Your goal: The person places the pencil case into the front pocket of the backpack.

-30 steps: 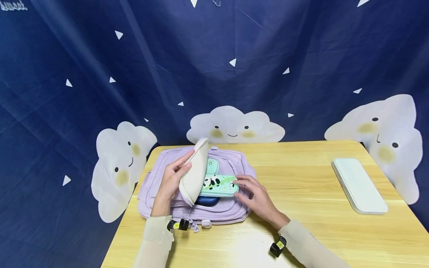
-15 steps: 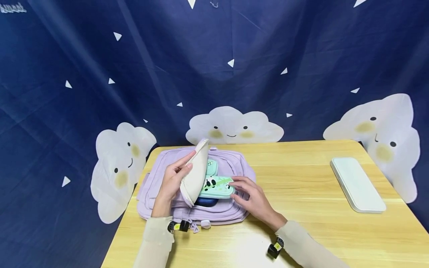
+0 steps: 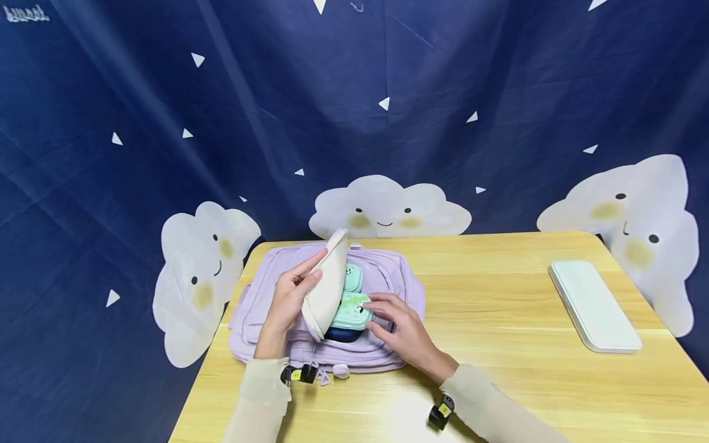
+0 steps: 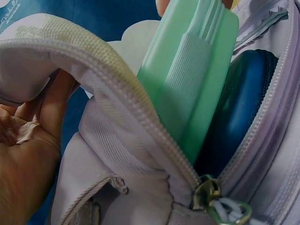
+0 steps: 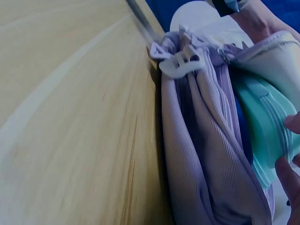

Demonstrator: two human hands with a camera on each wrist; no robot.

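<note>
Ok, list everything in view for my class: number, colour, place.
Table: one, pale wood, foreground
Bag: one, lilac, on table
Flap: one, cream inside, on bag
Larger case: one, mint, partly behind flap
Smaller case: one, mint, beyond larger case
Rounded case: one, dark blue, in bag
Zip pulls: number unclear, lilac, bag's edge
Box: one, whitish, table's right
Curtain: one, navy, behind table
Clouds: three, white, on curtain
Triangles: several, white, on curtain
Left hand: one, gripping flap
Right hand: one, pinching larger case
Sleeves: two, beige, below hands
Cameras: two, black, on wrists
</note>
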